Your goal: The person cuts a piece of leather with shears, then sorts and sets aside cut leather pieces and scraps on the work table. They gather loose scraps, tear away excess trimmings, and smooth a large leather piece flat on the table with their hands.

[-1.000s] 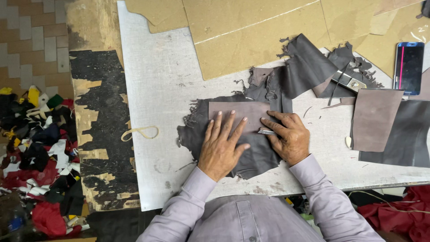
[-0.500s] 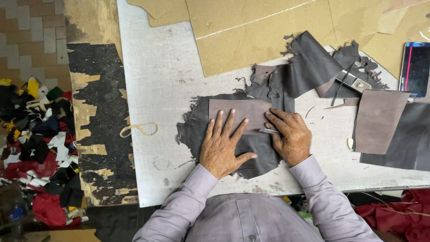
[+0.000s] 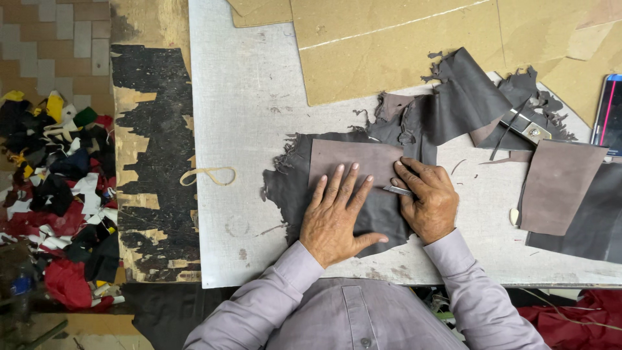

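My left hand [image 3: 337, 217] lies flat with fingers spread on a brownish rectangular pattern piece [image 3: 353, 159], pressing it onto a dark grey leather sheet [image 3: 291, 185] on the grey board [image 3: 240, 97]. My right hand [image 3: 427, 198] is closed around a small metal blade [image 3: 396, 190] whose tip sits at the right edge of the pattern piece. Both hands touch the leather.
More dark leather pieces [image 3: 460, 104] and a brown cut panel [image 3: 557, 185] lie to the right. Cardboard sheets [image 3: 395, 45] cover the far side. A phone [image 3: 609, 116] sits at the right edge, a rubber band [image 3: 208, 175] at left. Coloured scraps [image 3: 52, 188] pile on the floor.
My hands have stayed almost in place; the right hand with the blade has shifted slightly along the pattern's right edge.
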Available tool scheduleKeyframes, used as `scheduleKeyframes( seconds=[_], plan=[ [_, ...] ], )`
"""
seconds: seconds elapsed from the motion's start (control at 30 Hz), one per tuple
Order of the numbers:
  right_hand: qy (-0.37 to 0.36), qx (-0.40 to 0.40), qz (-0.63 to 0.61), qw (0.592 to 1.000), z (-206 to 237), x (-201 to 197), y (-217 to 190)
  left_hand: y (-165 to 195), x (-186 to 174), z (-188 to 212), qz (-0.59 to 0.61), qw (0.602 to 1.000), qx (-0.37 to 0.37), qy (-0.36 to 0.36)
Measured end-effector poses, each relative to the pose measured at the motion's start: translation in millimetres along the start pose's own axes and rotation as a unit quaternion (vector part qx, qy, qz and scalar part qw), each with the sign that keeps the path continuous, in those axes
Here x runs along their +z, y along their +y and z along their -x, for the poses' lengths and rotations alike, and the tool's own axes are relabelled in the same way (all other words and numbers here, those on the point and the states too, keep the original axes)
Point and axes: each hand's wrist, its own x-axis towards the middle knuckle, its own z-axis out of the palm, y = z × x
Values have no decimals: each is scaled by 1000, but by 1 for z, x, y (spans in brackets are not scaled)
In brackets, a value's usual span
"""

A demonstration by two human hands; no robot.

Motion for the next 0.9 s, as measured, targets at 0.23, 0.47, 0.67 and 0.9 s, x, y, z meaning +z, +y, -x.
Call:
scheduleKeyframes(
  seconds=[0.23, 0.47, 0.67, 0.9],
  plan=[
    [-23, 2, -55, 998, -1, 1, 7, -4, 2, 0, -14, 1000, -9, -8],
    [-234, 194, -183, 935, -59, -35, 24, -14, 5, 4, -27, 999, -10, 14],
    [-375, -117, -222, 893, -121, -1, -16, -24, 5, 7, -38, 999, -7, 29],
    [-471, -388, -140, 780, -180, 64, -67, -36, 7, 3, -36, 999, -15, 17]
  ],
)
